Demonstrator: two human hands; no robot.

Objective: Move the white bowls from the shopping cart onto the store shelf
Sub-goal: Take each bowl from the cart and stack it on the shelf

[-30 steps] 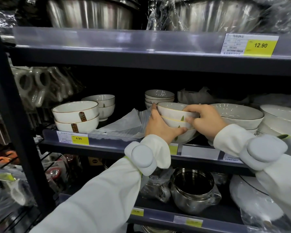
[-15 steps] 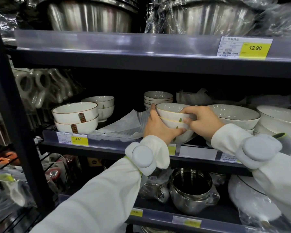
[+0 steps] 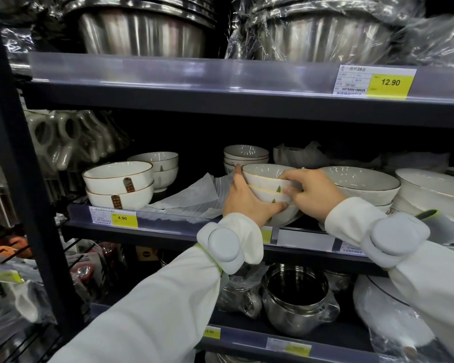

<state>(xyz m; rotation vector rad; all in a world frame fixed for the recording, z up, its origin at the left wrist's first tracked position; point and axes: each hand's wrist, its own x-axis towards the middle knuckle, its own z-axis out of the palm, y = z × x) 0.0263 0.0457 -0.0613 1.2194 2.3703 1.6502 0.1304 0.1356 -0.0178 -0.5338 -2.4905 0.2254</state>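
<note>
A stack of white bowls with gold rims and small green leaf marks sits at the front of the middle store shelf. My left hand grips the stack's left side from below. My right hand holds its right side, fingers over the top bowl's rim. The stack's base appears to rest on the shelf, though my hands hide the contact. The shopping cart is out of view.
Behind stands another small stack of bowls. Wider white bowls lie to the right, brown-rimmed bowls to the left, white paper between. Steel basins fill the upper shelf, steel pots the lower.
Both hands with the bowl stack have shifted slightly deeper onto the shelf and a little lower; the grip stays the same.
</note>
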